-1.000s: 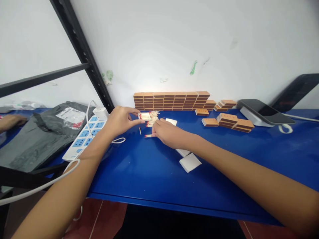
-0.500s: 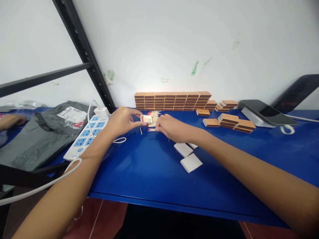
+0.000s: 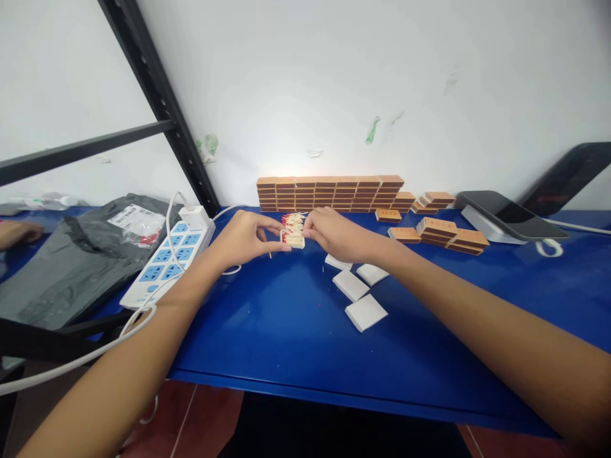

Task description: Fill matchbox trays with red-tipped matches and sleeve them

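A small white tray (image 3: 302,245) filled with matches (image 3: 294,239) sits near the back of the blue table (image 3: 267,337), just in front of a loose match pile (image 3: 293,221). The left hand (image 3: 248,238) grips the tray by its left end, thumb in front and fingers behind. The right hand (image 3: 331,232) is at the tray's right end with its fingers drawn together – whether they pinch any matches I cannot tell. Nearer the person, below the right hand and forearm, lie four white box pieces (image 3: 351,285). Behind the pile, a long stack of matchboxes (image 3: 329,194) stands along the wall (image 3: 286,83), with several loose matchboxes (image 3: 436,228) to its right. Farther right are a dark phone-like device (image 3: 508,213) and a white cable loop (image 3: 548,247); to the left, a power strip (image 3: 162,270), a grey bag (image 3: 52,273) and – at the edge – another person's hand (image 3: 16,234)
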Demonstrator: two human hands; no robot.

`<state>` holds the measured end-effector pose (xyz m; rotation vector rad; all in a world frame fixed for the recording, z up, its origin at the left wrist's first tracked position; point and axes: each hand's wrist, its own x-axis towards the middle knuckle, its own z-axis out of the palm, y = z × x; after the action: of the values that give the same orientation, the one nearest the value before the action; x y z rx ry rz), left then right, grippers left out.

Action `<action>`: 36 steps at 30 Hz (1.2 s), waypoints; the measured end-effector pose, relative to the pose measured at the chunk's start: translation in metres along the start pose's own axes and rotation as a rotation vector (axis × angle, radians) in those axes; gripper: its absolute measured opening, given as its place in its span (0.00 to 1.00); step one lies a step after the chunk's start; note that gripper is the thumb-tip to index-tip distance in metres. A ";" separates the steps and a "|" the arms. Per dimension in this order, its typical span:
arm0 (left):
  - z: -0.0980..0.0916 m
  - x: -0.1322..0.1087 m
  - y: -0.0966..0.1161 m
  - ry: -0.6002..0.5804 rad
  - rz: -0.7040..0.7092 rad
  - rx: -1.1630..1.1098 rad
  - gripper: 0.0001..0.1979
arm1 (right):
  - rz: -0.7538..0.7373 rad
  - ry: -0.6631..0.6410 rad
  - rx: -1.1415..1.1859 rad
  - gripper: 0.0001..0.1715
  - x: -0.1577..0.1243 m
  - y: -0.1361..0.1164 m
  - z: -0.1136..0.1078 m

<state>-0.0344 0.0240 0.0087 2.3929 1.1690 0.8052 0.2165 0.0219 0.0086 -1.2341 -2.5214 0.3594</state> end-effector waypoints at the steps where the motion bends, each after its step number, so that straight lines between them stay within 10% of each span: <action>1: 0.000 0.000 0.000 -0.004 -0.001 -0.008 0.22 | 0.002 0.001 0.001 0.17 0.000 0.000 0.000; 36: -0.003 0.001 0.004 0.067 -0.048 -0.067 0.24 | -0.111 0.128 -0.001 0.11 0.001 -0.001 0.006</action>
<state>-0.0336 0.0224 0.0128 2.2910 1.2008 0.9011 0.2129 0.0216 0.0034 -1.0762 -2.4673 0.2446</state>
